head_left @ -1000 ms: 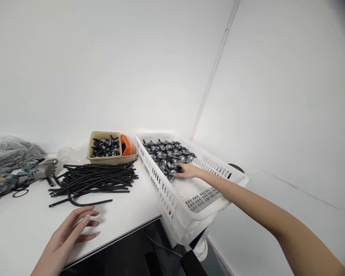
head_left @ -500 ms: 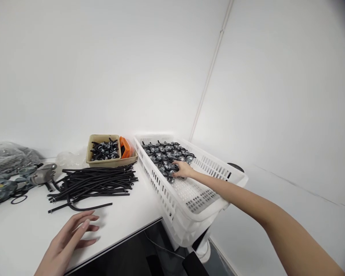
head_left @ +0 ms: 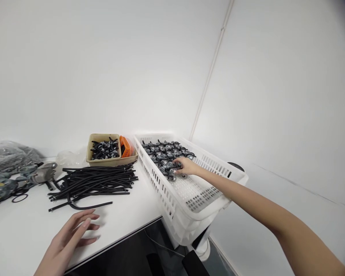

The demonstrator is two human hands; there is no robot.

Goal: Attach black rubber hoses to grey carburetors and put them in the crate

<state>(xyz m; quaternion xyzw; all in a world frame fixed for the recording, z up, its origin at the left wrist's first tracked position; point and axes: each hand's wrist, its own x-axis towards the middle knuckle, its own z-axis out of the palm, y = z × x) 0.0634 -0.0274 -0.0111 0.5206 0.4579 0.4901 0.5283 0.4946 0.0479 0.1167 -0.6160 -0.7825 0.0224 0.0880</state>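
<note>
Clear plastic bag (head_left: 8, 157) of dark parts at the far left of the white surface (head_left: 17, 234), just beside grey round discs (head_left: 0, 188) and a grey metal valve-like part (head_left: 43, 172). Next, a loose bundle of black rubber tubes (head_left: 94, 186), with the left grip (head_left: 66, 241) near it on the near side: fingers spread apart, hovering just above the surface, holding nothing. Farther back, a tan plastic tray (head_left: 112, 161) with a heap of matching fittings (head_left: 105, 149), an orange slotted basket (head_left: 125, 147) tucked against it. Then, at right, a white perforated plastic crate (head_left: 172, 203), black-and-grey winged fittings (head_left: 161, 155) bunched at its far end. Right grip (head_left: 187, 166) over the pile's near edge, fingers curled together and touching those fittings; clamped or not, impossible to tell. Best handled singly, fingertips low on one grey body, black arms kept clear of neighbours.
</note>
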